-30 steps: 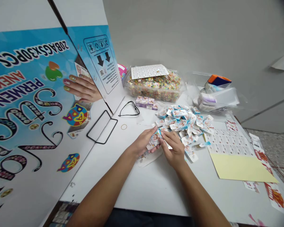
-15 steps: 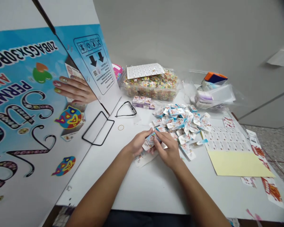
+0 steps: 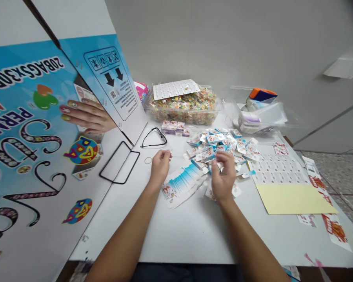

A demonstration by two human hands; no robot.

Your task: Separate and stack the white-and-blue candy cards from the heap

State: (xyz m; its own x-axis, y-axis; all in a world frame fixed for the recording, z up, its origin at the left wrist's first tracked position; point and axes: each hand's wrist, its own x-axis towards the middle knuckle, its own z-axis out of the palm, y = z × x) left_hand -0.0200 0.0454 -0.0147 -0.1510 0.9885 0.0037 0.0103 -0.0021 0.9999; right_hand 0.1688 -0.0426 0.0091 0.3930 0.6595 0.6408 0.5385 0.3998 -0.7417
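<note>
My left hand (image 3: 161, 166) is closed in a pinch over the white table, left of a fanned stack of flat blue-and-white cartons (image 3: 184, 182). Whatever its fingertips may hold is too small to make out. On the other side of the stack, my right hand (image 3: 224, 178) has its thumb apart from its curled fingers, with nothing visible between them. It hovers at the near edge of a heap of small folded boxes (image 3: 214, 138) printed with hands, hiding part of it. Some loose cartons (image 3: 237, 191) lie beside my right wrist.
Behind the heap are a clear tub of colourful small pieces (image 3: 182, 109) and a bin with plastic bags (image 3: 261, 117). Small purple boxes (image 3: 173, 127), glasses (image 3: 153, 139) and a rubber band (image 3: 148, 160) lie left. A large printed carton (image 3: 47, 156) walls the left; sticker sheets (image 3: 279, 170) lie right.
My hands were together on a small box; now they are apart, left hand further left, right hand further right by the heap. The box has left them, and the fanned stack is uncovered.
</note>
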